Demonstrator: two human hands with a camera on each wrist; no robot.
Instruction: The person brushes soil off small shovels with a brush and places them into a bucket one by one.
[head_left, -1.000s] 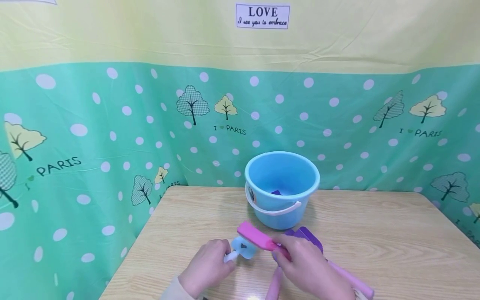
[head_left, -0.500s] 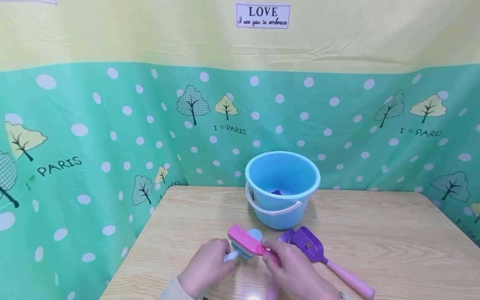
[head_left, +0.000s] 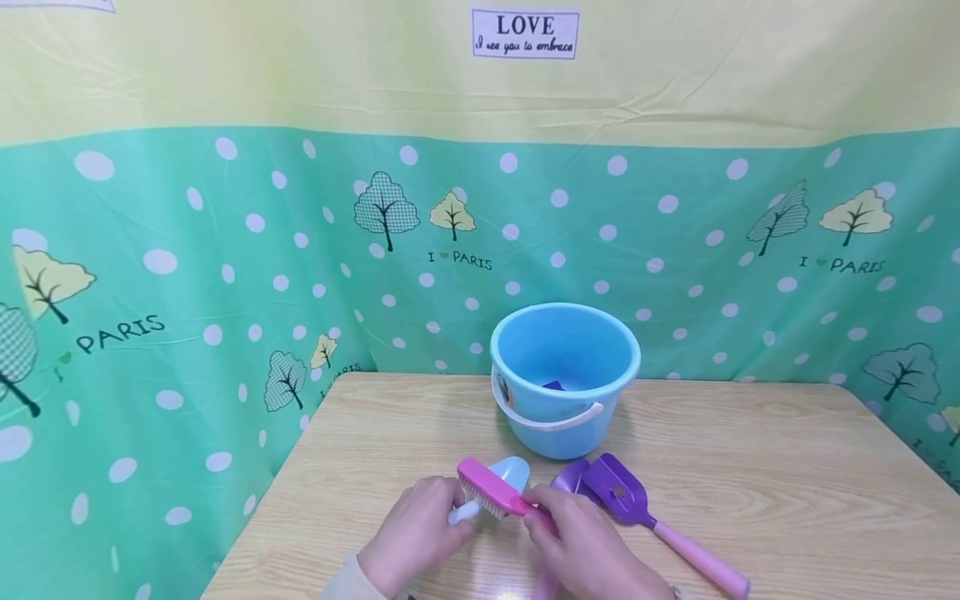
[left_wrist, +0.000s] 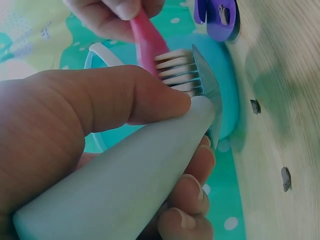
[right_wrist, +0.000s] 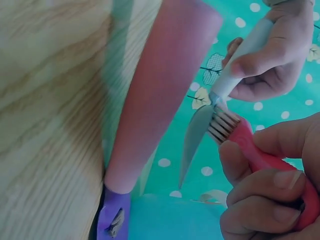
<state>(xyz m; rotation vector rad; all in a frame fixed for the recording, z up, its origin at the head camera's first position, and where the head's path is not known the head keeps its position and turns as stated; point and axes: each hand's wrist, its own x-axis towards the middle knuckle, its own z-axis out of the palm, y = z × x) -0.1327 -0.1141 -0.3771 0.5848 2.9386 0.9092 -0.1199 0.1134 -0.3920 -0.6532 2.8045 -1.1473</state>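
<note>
I confirm left hand [head_left: 414, 533] gripping blue shovel [head_left: 516, 470], newly tilted at that hand's 2 o'clock, likely exposing fresh surface to pink brush [head_left: 486, 483] pinched in right hand [head_left: 583, 537].

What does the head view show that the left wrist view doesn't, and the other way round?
Only the head view: the LOVE sign and the pink handles of the purple tools.
Only the left wrist view: two small dark specks on the table.
Both: the left hand gripping the pale handle of the blue tool, the right hand holding the pink brush, and the blue bucket.
</note>
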